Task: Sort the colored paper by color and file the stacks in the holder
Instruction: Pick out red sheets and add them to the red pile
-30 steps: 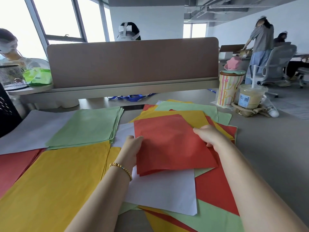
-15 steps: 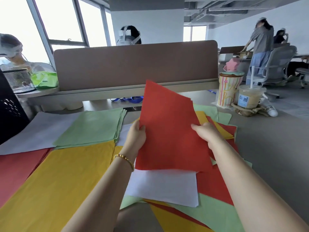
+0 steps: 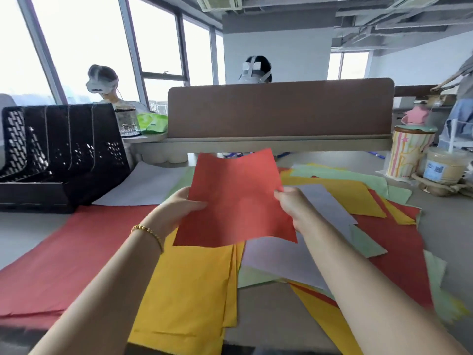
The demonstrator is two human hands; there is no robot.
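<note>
A red sheet [image 3: 238,198] is held in the air above the desk. My left hand [image 3: 179,208] pinches its left edge and my right hand [image 3: 294,206] pinches its right edge. Below lie sorted stacks: red [image 3: 64,260] at the left, yellow [image 3: 189,290] in the middle, white [image 3: 143,185] behind; the green stack is mostly hidden by the held sheet. An unsorted mix of red, yellow, green and white sheets [image 3: 358,213] spreads to the right. The black mesh file holder [image 3: 64,155] stands at the far left.
A brown desk divider [image 3: 279,108] runs along the back. A striped cup [image 3: 407,152] and a drink with a straw [image 3: 445,167] stand at the far right. People with headsets sit behind the divider.
The red sheet was lifted off the mixed pile and carried left, towards the sorted stacks. The view swung left, bringing the black holder into sight.
</note>
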